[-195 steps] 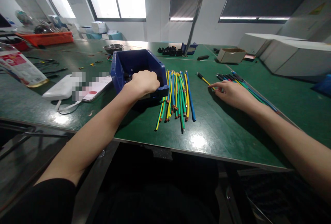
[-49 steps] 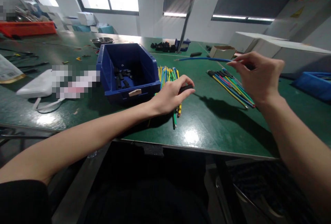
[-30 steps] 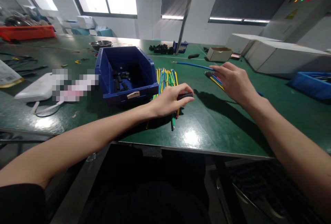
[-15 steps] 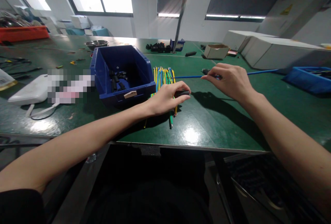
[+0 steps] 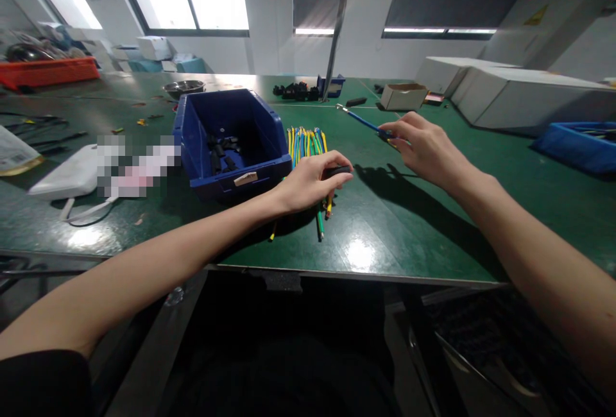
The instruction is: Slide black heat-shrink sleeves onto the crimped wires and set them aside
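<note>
My left hand (image 5: 312, 179) is closed, with a small black sleeve-like piece (image 5: 337, 172) between thumb and fingers. It hovers over a bundle of yellow, green and blue wires (image 5: 308, 140) lying on the table. To the right, my right hand (image 5: 428, 144) pinches a blue wire (image 5: 363, 122) above the table. That wire points up and left from the fingertips and ends in a bare metal terminal (image 5: 341, 108). Something dark and yellow also shows at these fingertips, too small to name. Left of the bundle, a blue bin (image 5: 206, 189) holds several black pieces (image 5: 222, 151).
A metal pole (image 5: 335, 35) rises at the back, near black parts (image 5: 294, 91). A cardboard box (image 5: 403, 97) and white boxes (image 5: 524, 99) stand back right, a blue tray (image 5: 570, 160) far right. On the left lie a white device (image 5: 72, 173) and dark cables (image 5: 41, 125).
The blue wire, which stretched level on both sides of my right hand, now slants up and left with its metal end showing. My left hand has hardly moved.
</note>
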